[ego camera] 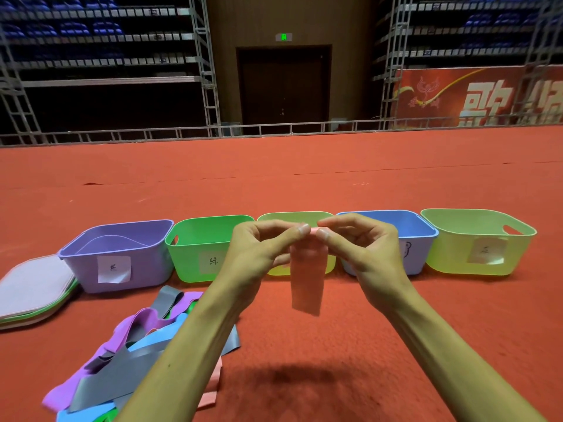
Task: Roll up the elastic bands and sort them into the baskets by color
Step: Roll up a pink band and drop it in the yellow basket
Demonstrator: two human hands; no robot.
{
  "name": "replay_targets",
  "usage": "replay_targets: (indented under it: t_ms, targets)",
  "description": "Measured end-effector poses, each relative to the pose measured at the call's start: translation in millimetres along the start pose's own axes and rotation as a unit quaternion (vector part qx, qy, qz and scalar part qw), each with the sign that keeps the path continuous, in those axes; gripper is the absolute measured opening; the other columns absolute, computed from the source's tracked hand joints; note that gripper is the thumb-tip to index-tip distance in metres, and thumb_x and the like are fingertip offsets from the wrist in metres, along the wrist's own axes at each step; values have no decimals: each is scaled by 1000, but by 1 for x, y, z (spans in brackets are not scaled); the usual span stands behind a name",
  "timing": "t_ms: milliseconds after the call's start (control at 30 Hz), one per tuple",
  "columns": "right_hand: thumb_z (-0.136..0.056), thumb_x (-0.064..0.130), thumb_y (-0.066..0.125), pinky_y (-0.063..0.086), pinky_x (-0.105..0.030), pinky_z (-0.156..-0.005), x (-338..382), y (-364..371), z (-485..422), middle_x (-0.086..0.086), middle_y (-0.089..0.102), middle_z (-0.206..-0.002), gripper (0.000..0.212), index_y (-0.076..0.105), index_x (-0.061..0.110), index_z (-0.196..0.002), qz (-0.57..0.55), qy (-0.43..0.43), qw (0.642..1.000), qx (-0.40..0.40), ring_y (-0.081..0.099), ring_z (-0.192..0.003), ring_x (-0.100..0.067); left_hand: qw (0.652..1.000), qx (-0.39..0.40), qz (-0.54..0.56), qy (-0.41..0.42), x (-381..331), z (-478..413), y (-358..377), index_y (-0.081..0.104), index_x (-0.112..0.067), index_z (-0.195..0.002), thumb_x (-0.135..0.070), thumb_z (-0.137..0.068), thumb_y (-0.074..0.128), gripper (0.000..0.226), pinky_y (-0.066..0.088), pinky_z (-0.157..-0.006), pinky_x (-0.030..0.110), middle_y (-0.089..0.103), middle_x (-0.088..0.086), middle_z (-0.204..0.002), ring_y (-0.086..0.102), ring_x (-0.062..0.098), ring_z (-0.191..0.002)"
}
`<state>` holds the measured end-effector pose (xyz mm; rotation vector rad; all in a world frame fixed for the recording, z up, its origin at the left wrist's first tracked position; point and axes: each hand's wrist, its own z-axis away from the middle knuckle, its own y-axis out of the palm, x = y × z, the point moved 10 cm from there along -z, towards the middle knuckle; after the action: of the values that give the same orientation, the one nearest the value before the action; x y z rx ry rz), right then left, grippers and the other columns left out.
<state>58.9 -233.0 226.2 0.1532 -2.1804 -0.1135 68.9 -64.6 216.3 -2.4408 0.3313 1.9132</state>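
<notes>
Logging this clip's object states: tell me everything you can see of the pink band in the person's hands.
The pink band is a thin, flat, matte strip, seemingly stretchy rubber. The left hand and right hand pinch its top end between thumbs and fingers, where a roll seems begun. The rest hangs straight down, unrolled, above the red floor.

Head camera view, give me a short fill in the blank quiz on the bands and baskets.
The left hand and right hand pinch a hanging band coloured ____.
The leftmost basket is ____.
The pile of loose bands lies on the person's ____ side.
Missing words: pink; purple; left.
</notes>
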Motion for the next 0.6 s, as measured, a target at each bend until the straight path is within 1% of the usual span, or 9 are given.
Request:
replay_targets:
  t_ms: [67, 167, 267, 367, 433, 500, 533, 567, 600]
  targets:
    - [-81, 1, 78, 56, -24, -75, -1, 0, 1, -11, 78, -87, 15, 75, -3, -96, -3, 0, 1000, 6, 74, -83, -17, 1000, -6, 4, 11, -2, 0, -1, 79, -3, -94, -26, -69, 82, 34, 61, -82, 32, 77, 16, -96, 73, 22, -92]
    - [-82, 0, 78, 57, -27, -76, -5, 1, 1, -9, 78, -89, 19, 75, -2, -100, -8, 8, 1000, 12, 74, -86, -19, 999, -19, 7, 27, -3, -1, -4, 79, -2, -94, -24, -64, 85, 38, 60, -82, 31, 77, 21, -101, 73, 26, -94]
    - [-83, 8, 79, 61, -41, -82, -9, 3, 1, -13, 77, -96, 24, 74, 1, -105, -19, 24, 999, 19, 74, -93, -27, 999, -22, 15, 32, -3, -1, -5, 79, -4, -94, -21, -63, 87, 36, 60, -84, 31, 76, 24, -101, 72, 28, -93]
    - [-85, 17, 81, 60, -56, -86, -13, 3, 1, -21, 77, -97, 25, 75, -2, -100, -16, 33, 999, 14, 74, -94, -42, 999, -14, 8, 38, -4, -1, -5, 81, -8, -94, -14, -64, 93, 33, 58, -90, 36, 77, 21, -101, 72, 25, -95]
    - [-86, 16, 80, 58, -62, -87, -15, 1, 1, -26, 76, -96, 25, 75, -5, -98, -12, 30, 999, 4, 71, -95, -50, 999, -8, 8, 45, -5, 0, -4, 81, -11, -95, -11, -64, 92, 33, 57, -94, 39, 78, 18, -99, 72, 23, -95]
    - [-87, 13, 77, 59, -60, -87, -13, 1, 2, -26, 76, -97, 23, 75, -6, -99, -11, 24, 1000, 1, 71, -96, -50, 999, -11, 12, 39, -5, 1, -3, 79, -9, -101, -14, -63, 89, 40, 58, -93, 40, 78, 16, -100, 72, 22, -96]
    - [-87, 11, 76, 61, -55, -85, -12, 1, 2, -25, 76, -98, 21, 75, -6, -99, -8, 22, 1000, 3, 73, -95, -46, 999, -14, 16, 31, -4, 1, -3, 78, -7, -103, -16, -64, 87, 42, 61, -89, 38, 78, 16, -101, 73, 22, -97]
    - [-88, 9, 75, 62, -46, -79, -10, 2, 2, -23, 77, -98, 18, 75, -6, -99, -4, 18, 1000, 7, 75, -91, -40, 999, -14, 22, 21, -2, 2, -2, 77, -5, -103, -19, -65, 85, 41, 62, -83, 36, 78, 17, -102, 74, 22, -97]
    - [-88, 7, 75, 60, -34, -71, -8, 2, 2, -21, 77, -96, 16, 76, -5, -99, -1, 13, 1000, 9, 76, -83, -30, 1000, -11, 27, 10, -1, 3, -1, 78, -4, -101, -21, -67, 84, 38, 61, -79, 33, 77, 17, -102, 74, 23, -95]
